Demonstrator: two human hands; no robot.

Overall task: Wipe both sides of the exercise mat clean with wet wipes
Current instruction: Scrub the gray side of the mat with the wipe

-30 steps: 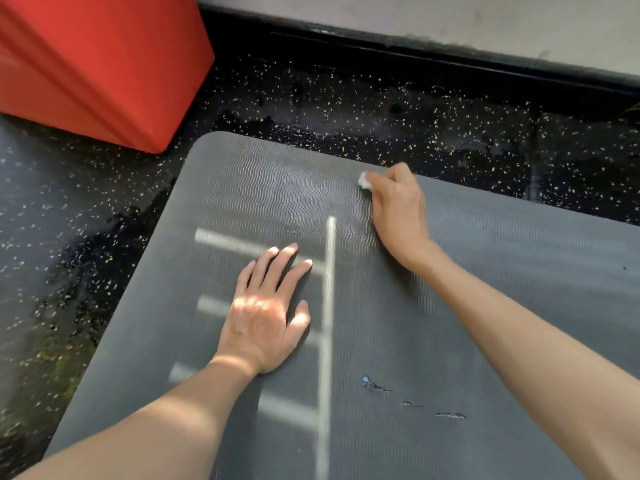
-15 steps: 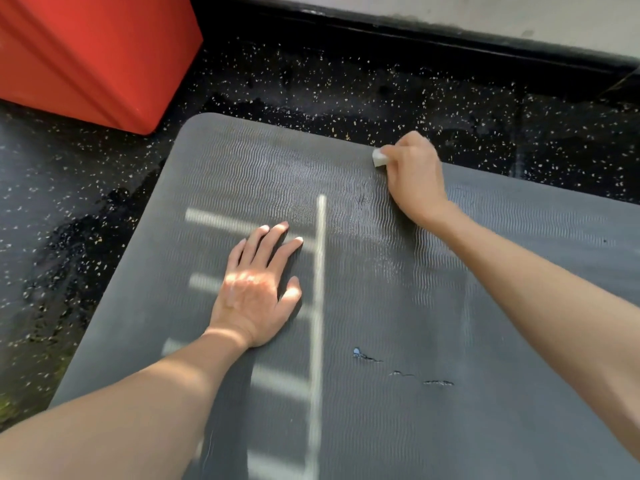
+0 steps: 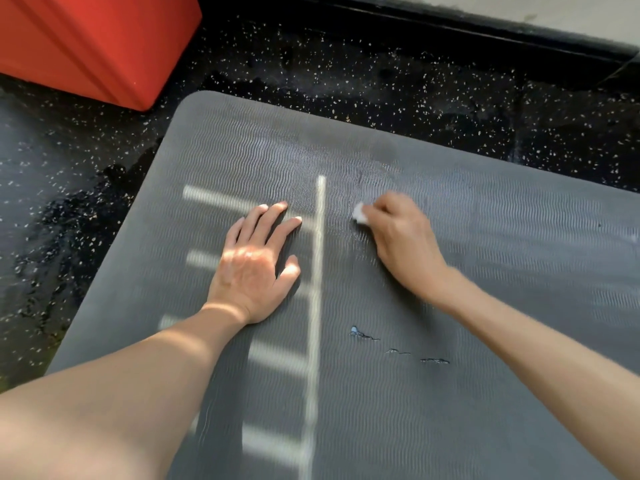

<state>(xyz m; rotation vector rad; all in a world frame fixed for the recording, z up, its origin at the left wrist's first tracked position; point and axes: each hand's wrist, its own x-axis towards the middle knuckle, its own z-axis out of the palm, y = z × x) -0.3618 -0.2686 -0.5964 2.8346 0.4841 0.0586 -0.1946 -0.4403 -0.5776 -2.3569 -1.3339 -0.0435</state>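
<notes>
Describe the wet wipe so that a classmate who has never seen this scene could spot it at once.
Find the big grey mat lying on the speckled black floor. On it, right of the long pale streak, is the right hand. The wipe is the small white wad pinched in its grip, a lump, unlike the flat streaks of light nearby.

"What's the floor like over there?"

"It's a black rubber floor flecked with pale specks [image 3: 398,88], glossy in patches on the left. A black skirting strip [image 3: 450,24] runs along its far edge."

"And what's lying on it?"

"A dark grey ribbed foam exercise mat with rounded corners [image 3: 502,289] lies flat. Bars of sunlight cross its left part, and there's a row of three small tears [image 3: 398,351] near the middle. A big smooth-sided red block [image 3: 86,43] stands near the mat's far left corner, not touching it."
</notes>
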